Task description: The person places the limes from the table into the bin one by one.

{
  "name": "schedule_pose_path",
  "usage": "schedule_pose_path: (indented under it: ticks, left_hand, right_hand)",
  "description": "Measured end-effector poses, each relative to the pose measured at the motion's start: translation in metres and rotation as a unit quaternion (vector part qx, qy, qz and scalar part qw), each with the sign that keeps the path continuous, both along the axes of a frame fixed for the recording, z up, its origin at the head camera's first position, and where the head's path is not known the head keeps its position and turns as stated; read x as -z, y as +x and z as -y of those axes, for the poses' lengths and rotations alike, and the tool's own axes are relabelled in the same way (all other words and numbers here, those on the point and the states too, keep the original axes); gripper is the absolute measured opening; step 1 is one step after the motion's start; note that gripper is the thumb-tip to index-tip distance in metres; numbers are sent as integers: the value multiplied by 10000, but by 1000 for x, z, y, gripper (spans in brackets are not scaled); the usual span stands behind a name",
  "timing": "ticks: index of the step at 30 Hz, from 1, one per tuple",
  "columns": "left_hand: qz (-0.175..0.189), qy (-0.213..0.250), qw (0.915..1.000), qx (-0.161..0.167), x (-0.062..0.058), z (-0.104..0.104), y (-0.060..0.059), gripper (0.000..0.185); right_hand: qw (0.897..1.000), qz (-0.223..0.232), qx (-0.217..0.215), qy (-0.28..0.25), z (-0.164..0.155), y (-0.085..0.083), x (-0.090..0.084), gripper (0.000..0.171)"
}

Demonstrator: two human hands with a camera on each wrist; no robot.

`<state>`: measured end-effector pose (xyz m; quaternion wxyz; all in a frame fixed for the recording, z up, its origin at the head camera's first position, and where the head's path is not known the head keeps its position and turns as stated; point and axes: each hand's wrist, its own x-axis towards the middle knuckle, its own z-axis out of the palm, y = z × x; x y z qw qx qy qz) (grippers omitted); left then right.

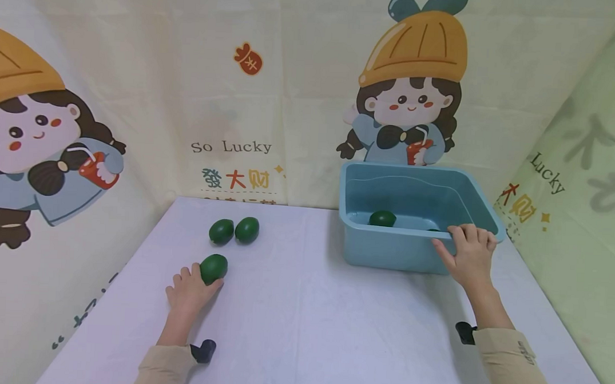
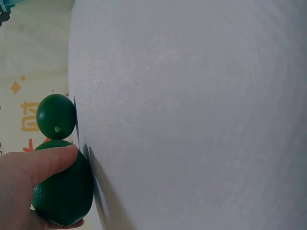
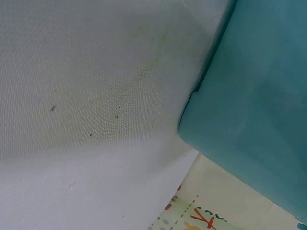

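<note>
My left hand [image 1: 190,290] is around a dark green, egg-shaped fruit [image 1: 213,269] on the table. In the left wrist view the thumb [image 2: 55,160] lies along one side of this fruit [image 2: 67,194], with a fingertip showing on the opposite side. Just beyond it, two similar green fruits [image 1: 221,232] [image 1: 247,230] sit close together. My right hand [image 1: 472,253] grips the near rim of a blue plastic bin [image 1: 395,250], its fingers over the edge. Inside the bin lies another green fruit [image 1: 382,219], and a sliver of one more shows beside the right hand.
A white cloth covers the table [image 1: 302,323]. Printed fabric [image 1: 301,100] with cartoon figures hangs behind and along both sides. The bin stands at the back right, close to the rear fabric. Dark straps [image 1: 204,351] show at both sleeve cuffs.
</note>
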<state>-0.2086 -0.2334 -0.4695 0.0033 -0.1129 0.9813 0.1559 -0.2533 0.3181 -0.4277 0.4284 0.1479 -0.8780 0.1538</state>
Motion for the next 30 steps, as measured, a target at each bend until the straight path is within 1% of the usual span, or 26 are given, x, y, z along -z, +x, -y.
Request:
schedule_pose_path:
  ticks: [10,21,30]
  left_hand:
    - [-66,16,10000,-44,3,-1,-1,76]
    - [-110,113,9998,-95,-1,-3,0,78]
    - [-210,220,9994,-135,0,-4,-2,77]
  right_hand:
    - [10000,93,33,-1,-1,0,1,71]
    - [9999,151,24,-7,-1,0,0,72]
    - [9998,187,45,12,-1,0,0,73]
